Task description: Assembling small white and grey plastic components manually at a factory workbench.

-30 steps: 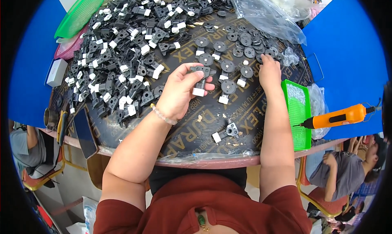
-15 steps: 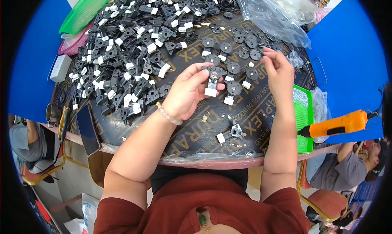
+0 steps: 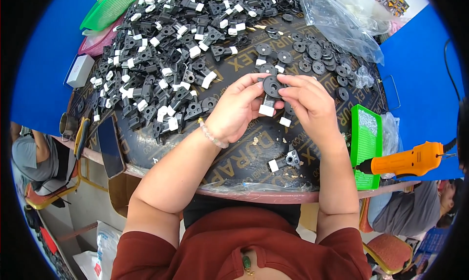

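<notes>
Above the middle of the table my left hand (image 3: 239, 104) grips a black plastic bracket with a white end (image 3: 266, 109). On top of that bracket lies a round black disc (image 3: 272, 86), which covers its upper part. My right hand (image 3: 310, 101) pinches the disc's right edge between thumb and fingers. Behind and below my hands stand several bracket pieces with discs on them, one disc-topped piece (image 3: 264, 49) among them. Closer to me, a single bracket without a disc (image 3: 286, 161) lies on the dark table sheet.
A large heap of black-and-white brackets (image 3: 161, 60) fills the left. Loose black discs (image 3: 317, 53) lie at the back right, beside a clear plastic bag (image 3: 342, 21). A green tray (image 3: 365, 148) and an orange electric screwdriver (image 3: 405, 160) are at the right. A phone (image 3: 111, 148) rests near the left edge.
My right hand has come left from the loose discs to the bracket in my left hand. A disc now covers the bracket's top. The whole view has shifted slightly.
</notes>
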Demonstrator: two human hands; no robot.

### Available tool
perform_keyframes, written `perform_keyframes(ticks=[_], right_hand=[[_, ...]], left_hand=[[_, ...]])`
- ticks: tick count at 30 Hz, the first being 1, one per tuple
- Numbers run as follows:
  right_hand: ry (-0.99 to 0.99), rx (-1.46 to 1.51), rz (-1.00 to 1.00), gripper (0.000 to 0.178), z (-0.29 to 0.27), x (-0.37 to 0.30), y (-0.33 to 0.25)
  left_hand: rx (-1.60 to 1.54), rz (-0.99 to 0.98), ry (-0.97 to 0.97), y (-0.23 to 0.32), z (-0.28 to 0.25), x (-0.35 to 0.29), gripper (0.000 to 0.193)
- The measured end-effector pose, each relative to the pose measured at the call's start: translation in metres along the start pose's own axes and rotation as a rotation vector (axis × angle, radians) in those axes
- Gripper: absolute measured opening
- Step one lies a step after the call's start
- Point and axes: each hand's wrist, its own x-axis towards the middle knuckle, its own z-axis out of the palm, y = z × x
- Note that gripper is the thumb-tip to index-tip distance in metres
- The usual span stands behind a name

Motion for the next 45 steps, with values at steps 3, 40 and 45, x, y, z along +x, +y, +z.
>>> perform_keyframes(ticks=[3, 40, 45], right_hand=[[-0.008, -0.063, -0.012, 0.015, 0.000, 0.001, -0.002], [0.050, -0.422, 0.683, 0.044, -0.056, -0.030, 0.066], [-0.200, -0.388, 0.896, 0.047, -0.061, -0.043, 0.076]], left_hand=[[0.002, -0.001, -0.012, -0.001, 0.000, -0.001, 0.031], [0.157, 0.080, 0.010, 0.002, 0.013, -0.006, 0.054], [0.195, 0.113, 0.030, 0.003, 0.011, -0.006, 0.051]])
